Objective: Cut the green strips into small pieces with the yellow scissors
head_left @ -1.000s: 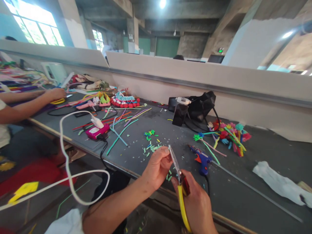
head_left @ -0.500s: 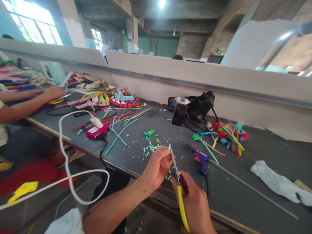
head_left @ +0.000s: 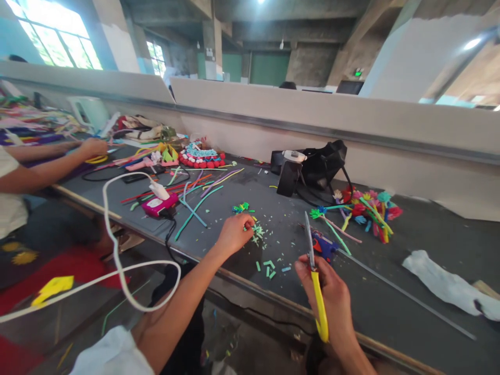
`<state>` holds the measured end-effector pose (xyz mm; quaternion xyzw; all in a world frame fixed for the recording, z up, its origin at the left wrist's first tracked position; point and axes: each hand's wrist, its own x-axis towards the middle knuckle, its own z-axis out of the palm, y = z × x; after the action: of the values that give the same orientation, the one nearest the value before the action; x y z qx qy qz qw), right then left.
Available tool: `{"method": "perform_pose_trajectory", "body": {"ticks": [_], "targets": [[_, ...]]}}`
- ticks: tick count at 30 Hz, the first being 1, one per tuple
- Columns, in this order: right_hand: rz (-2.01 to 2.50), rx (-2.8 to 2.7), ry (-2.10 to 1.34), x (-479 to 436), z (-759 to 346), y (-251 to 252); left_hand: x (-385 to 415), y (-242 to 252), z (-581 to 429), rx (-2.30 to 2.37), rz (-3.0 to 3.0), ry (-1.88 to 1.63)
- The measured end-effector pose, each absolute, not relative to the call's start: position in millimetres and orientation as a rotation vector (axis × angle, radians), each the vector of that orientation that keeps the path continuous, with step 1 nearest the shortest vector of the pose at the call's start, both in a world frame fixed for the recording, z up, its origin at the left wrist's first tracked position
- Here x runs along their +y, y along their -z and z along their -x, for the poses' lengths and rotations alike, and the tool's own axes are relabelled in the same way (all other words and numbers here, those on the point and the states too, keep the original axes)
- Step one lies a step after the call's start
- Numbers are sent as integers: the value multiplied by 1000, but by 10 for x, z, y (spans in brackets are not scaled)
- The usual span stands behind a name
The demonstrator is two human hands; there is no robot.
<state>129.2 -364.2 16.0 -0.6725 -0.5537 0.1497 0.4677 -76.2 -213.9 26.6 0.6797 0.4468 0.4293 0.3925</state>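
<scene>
Scissors [head_left: 319, 302] with yellow handles rest in my right hand [head_left: 330, 289], their blades pointing up and away from me, apparently closed. My left hand [head_left: 235, 232] is over the table at the edge of a pile of small green cut pieces [head_left: 258, 232], its fingers curled together; what they hold, if anything, is hidden. Just beyond it lies a small cluster of green and blue bits [head_left: 241, 208]. Nearer the table edge are a few larger green pieces [head_left: 269, 268]. Behind the scissors lies a blue glue gun [head_left: 324, 247], partly covered by my right hand.
Colourful fuzzy-stem flowers [head_left: 367, 211] lie at the right, with a long clear stick [head_left: 406, 292] and a white cloth [head_left: 441, 281] nearer. A black bag [head_left: 328, 164] stands at the back. Left are a pink power adapter [head_left: 158, 204], a white cable [head_left: 113, 234] and a co-worker's hand [head_left: 94, 148].
My left hand has moved left and away from the scissors blades, down toward the green pile. My right hand has shifted right with the scissors.
</scene>
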Motion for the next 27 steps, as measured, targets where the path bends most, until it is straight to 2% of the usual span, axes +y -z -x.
{"method": "perform_pose_trajectory", "body": {"ticks": [9, 16, 20, 27], "targets": [[1653, -1251, -526, -3702, -1311, -169, -2450, -287, 689, 863, -2207, -848], [1684, -1263, -520, -3696, -1317, -148, -2614, -152, 571, 814, -2388, -832], [1709, -1281, -488, -3706, -1325, -130, -2624, -177, 554, 830, -2147, -877], [1671, -1413, -253, -3735, -1239, -168, -2562, -396, 651, 918, -1238, -914]]}}
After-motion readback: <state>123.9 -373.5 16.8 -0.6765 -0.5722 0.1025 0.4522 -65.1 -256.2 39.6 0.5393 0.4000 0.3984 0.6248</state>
